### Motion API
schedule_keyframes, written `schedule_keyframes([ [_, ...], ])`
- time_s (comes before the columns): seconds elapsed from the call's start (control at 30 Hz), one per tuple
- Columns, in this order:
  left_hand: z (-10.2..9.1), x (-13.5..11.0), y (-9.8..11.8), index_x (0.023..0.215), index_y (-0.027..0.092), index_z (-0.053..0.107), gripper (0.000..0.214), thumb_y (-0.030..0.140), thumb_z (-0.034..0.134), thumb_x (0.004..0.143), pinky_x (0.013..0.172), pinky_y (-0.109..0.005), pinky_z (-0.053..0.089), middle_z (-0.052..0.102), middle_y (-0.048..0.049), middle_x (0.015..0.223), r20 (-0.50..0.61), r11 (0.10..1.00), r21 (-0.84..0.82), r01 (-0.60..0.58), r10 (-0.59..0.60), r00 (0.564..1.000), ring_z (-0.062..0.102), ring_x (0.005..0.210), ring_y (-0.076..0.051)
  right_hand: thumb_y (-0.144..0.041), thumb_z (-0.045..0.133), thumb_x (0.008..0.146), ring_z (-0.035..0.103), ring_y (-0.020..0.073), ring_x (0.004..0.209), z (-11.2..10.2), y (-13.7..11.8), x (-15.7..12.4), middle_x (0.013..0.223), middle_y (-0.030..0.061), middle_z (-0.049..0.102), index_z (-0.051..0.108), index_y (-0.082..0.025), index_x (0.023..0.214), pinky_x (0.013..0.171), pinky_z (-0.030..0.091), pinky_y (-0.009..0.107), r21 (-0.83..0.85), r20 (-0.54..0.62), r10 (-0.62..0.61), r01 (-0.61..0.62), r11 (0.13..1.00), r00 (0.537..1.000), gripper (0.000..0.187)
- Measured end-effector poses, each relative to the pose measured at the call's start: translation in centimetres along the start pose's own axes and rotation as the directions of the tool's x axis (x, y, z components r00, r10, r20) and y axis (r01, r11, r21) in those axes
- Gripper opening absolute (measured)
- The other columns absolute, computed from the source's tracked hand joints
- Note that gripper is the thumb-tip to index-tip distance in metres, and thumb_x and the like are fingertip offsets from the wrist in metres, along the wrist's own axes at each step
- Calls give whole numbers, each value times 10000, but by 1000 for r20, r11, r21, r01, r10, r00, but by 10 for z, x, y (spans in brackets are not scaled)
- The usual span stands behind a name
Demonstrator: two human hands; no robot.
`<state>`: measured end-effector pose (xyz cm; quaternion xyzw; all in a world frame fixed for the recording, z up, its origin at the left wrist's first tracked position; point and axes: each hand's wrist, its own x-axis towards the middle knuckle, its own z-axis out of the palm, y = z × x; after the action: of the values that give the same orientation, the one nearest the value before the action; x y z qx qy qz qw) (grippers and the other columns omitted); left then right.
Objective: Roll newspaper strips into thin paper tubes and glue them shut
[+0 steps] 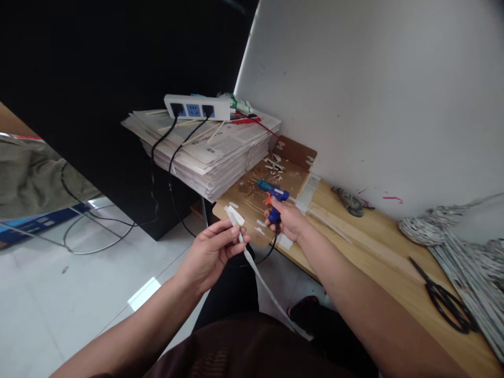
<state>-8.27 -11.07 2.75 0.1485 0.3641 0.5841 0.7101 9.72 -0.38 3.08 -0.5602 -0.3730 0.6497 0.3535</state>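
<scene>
Between the fingertips of my left hand (214, 247) is a long strip of rolled newspaper (262, 281). Its flat white end points up past my fingers, and the rest hangs down over my lap. My right hand (289, 218) is wrapped round the handle of a blue glue gun (277, 194) with an orange trigger. The gun's nozzle points left, over a stained brown board (240, 195) at the table's left end. A gap separates the gun from the strip. Paper scraps (275, 165) lie on the board behind the nozzle.
Behind the board rises a stack of newspapers (212, 173), with a power strip (199, 107) and thin sticks on top. Black cords (172, 173) hang from it. Black scissors (444, 302) and a bundle of paper rolls (468, 286) lie at the right, by the wall.
</scene>
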Motion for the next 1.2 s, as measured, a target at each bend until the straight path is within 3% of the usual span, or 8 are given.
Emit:
schedule_keyframes([
  [0.17,-4,3,-1,867,97,711,96,41,670,801,653,-203,617,738,-81,829,3,1000,4,12,-12,1000,744,755,-184,-276,390,1008,667,136,597,-6,-1,3,711,35,655,590,-142,942,455,496,204,210,208,125,-170,963,970,250],
  [0.5,-1,6,-3,865,104,710,100,42,689,789,636,-196,616,742,-79,818,12,999,-7,33,-33,999,745,747,-187,29,503,852,720,173,911,-18,6,1,941,67,714,652,-121,955,904,564,318,290,331,-71,-29,957,941,236],
  [0.67,4,6,-5,852,108,723,91,71,729,769,635,-193,616,738,-61,819,51,1000,10,29,-30,998,742,750,-180,-45,606,863,731,149,822,-11,7,2,880,66,706,602,-142,934,836,578,278,173,263,-49,3,985,964,121],
  [0.8,13,6,-7,857,113,734,107,106,761,754,641,-192,615,735,-54,824,110,1000,29,12,-16,994,739,767,-177,-267,603,925,695,144,608,-12,2,2,748,38,678,577,-175,959,581,557,255,-214,99,-11,32,976,995,102],
  [0.9,22,5,-8,852,118,737,109,126,772,749,639,-188,611,735,-56,823,146,999,34,2,-7,989,737,766,-175,-446,648,872,626,148,509,-19,0,-15,642,19,636,605,-192,929,516,508,272,-559,-15,-184,144,817,983,264],
  [0.97,27,6,-9,843,123,736,104,135,775,748,639,-188,609,734,-56,823,163,999,32,-9,4,987,736,774,-176,-518,607,879,646,150,607,-22,3,-39,716,32,661,620,-200,894,608,526,284,-588,56,-374,334,737,926,318],
  [1.1,41,7,-12,842,121,729,112,128,776,740,632,-183,600,726,-51,804,169,999,33,-20,14,986,718,713,-140,-502,581,896,679,158,774,-17,13,-94,978,58,691,539,-217,1102,699,562,314,-280,283,-277,355,892,918,354],
  [1.2,53,7,-16,828,119,721,105,138,776,741,632,-179,591,724,-50,803,189,998,50,-23,13,982,686,652,-104,-382,702,829,668,141,768,-12,18,-119,985,36,679,496,-227,1099,693,553,287,-314,170,-426,459,831,889,374],
])
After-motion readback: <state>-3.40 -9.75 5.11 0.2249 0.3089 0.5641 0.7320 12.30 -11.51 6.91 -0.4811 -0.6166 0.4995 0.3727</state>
